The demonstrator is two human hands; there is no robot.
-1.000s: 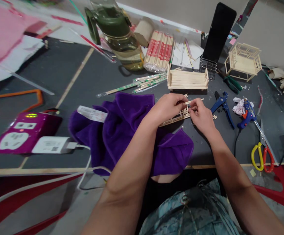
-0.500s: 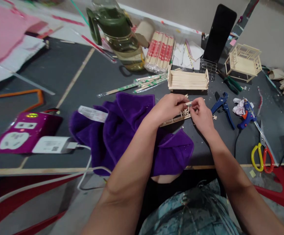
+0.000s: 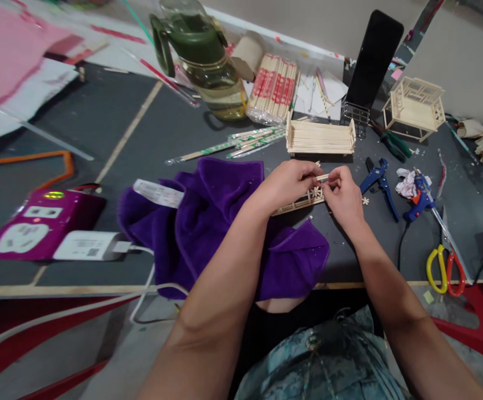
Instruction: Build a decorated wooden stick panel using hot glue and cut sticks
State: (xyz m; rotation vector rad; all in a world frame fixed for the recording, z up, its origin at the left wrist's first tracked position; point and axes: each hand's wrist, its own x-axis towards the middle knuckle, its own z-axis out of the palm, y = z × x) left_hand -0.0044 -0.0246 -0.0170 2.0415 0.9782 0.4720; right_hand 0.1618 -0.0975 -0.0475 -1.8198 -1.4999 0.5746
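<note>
A small lattice frame of thin wooden sticks (image 3: 293, 207) lies on the dark table, with flower-shaped stick pieces set in it. My left hand (image 3: 293, 180) is closed on the frame's upper edge, its fingertips at a pale stick. From the other side my right hand (image 3: 341, 191) pinches the frame's right end, thumb and forefinger together. Parts of the frame are hidden under both hands. One loose flower-shaped piece (image 3: 365, 201) rests just right of my right hand. Behind the hands stands a miniature wooden bench (image 3: 320, 139).
A purple towel (image 3: 220, 222) spreads left of the frame. To the right are blue cutters (image 3: 378, 180), a glue gun (image 3: 420, 203) and scissors (image 3: 445, 269). A jug (image 3: 208, 72), bundled chopsticks (image 3: 270, 89), a phone (image 3: 372, 58) and a stick model (image 3: 414, 108) stand behind.
Both hands stay almost still at the frame, with only slight finger movement. The whole view has shifted very slightly.
</note>
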